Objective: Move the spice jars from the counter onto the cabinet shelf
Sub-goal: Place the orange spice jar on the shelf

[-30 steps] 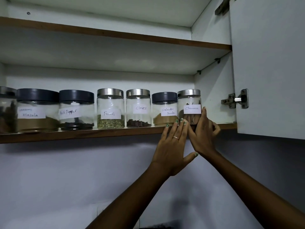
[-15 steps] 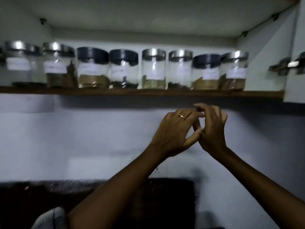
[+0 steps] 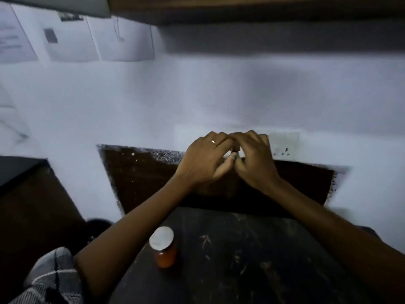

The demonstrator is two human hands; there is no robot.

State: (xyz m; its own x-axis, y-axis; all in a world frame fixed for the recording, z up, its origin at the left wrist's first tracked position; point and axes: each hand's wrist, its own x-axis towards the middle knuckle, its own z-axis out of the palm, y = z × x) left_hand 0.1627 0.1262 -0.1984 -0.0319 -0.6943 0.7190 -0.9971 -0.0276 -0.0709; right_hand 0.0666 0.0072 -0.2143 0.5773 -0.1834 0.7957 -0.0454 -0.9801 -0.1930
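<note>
One small jar (image 3: 164, 249) with orange-red contents and a pale lid stands upright on the dark counter (image 3: 252, 264), just under my left forearm. My left hand (image 3: 202, 164) and my right hand (image 3: 255, 161) hang together in the air above the back of the counter. Their loosely curled fingers touch each other and hold nothing. Both hands are well above and beyond the jar. Only the dark underside of the cabinet shelf (image 3: 252, 9) shows along the top edge; the jars on it are out of view.
A white wall socket (image 3: 284, 145) sits just right of my right hand. A dark splashback panel (image 3: 142, 178) lies behind the counter. Papers (image 3: 72, 40) hang on the wall at upper left. A dark block (image 3: 17, 170) juts in at the left.
My view has swung down from the shelf to the counter. Both hands came down off the shelf's right-hand jars and drew together, fingers curling in.
</note>
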